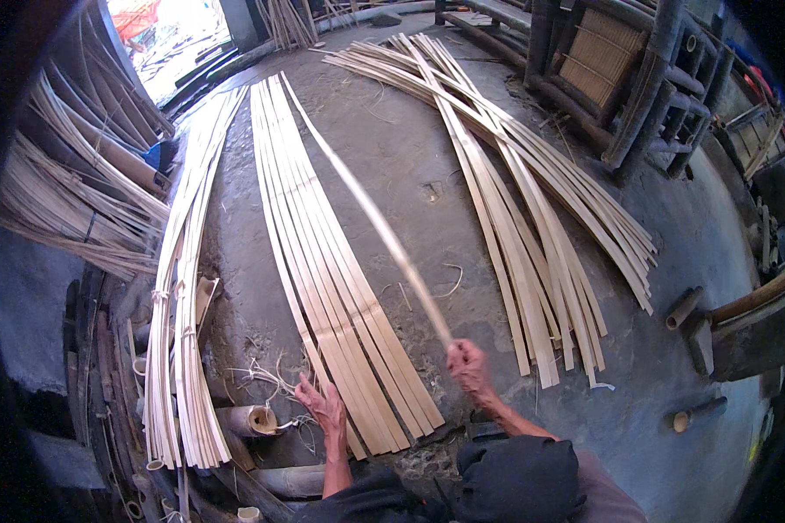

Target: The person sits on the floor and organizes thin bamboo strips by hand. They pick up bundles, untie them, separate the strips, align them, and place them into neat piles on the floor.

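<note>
My right hand (471, 373) is closed round the near end of a long, thin bamboo strip (379, 228). The strip runs away from me to the far end of a row of flat bamboo slats (327, 292) lying side by side on the floor. Beside the near left edge of that row is my left hand (324, 406), its fingers apart and touching or almost touching the outermost slat. Nothing shows in its grasp. Thin pale bamboo shavings (266, 376) lie just left of it.
Tied bundles of strips (183, 322) lie on the left, near cut bamboo tubes (257, 420). Crossed strips (515, 209) cover part of the floor on the right. Dark bamboo furniture (619, 78) stands at the far right. More thin strips (78, 213) lean at the left wall.
</note>
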Demonstrator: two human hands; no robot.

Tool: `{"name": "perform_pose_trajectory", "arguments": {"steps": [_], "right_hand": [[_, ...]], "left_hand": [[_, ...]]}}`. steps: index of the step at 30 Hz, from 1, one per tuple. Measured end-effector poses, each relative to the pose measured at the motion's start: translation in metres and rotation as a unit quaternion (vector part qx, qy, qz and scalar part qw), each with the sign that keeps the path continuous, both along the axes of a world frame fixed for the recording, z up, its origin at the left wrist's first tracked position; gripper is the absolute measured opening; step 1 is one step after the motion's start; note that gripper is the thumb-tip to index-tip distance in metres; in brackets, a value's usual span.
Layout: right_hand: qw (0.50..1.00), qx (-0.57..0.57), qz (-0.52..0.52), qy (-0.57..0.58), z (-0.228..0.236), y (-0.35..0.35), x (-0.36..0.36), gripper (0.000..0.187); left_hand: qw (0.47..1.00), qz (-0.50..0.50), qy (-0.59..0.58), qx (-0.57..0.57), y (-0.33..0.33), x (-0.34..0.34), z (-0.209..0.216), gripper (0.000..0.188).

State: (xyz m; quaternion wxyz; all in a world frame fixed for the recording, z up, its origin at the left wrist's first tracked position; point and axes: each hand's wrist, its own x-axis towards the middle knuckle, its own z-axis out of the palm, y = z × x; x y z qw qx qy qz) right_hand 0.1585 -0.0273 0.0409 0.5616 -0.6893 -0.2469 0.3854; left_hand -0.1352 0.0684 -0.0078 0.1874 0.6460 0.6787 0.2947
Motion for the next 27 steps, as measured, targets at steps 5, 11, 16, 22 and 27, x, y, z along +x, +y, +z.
{"name": "perform_pose_trajectory", "arguments": {"steps": [5, 11, 16, 22, 27], "right_hand": [[0.984, 0.019, -0.088, -0.153, 0.068, -0.018, 0.055, 0.036], [0.951, 0.001, -0.067, -0.303, 0.092, -0.044, 0.122, 0.045], [0.926, -0.041, -0.086, -0.366, 0.069, -0.058, 0.159, 0.045], [0.917, -0.186, -0.062, -0.349, 0.072, -0.077, 0.196, 0.044], [0.888, -0.276, -0.016, -0.367, 0.054, -0.104, 0.220, 0.041]], "left_hand": [[0.998, -0.030, -0.006, 0.049, -0.020, -0.002, 0.026, 0.063], [0.997, -0.071, -0.004, 0.012, -0.051, 0.013, 0.034, 0.060], [0.992, -0.117, -0.004, 0.040, -0.083, 0.018, 0.036, 0.054], [0.986, -0.150, 0.008, 0.069, -0.123, -0.007, 0.033, 0.049], [0.985, -0.169, 0.017, 0.022, -0.160, -0.024, 0.029, 0.051]]}}
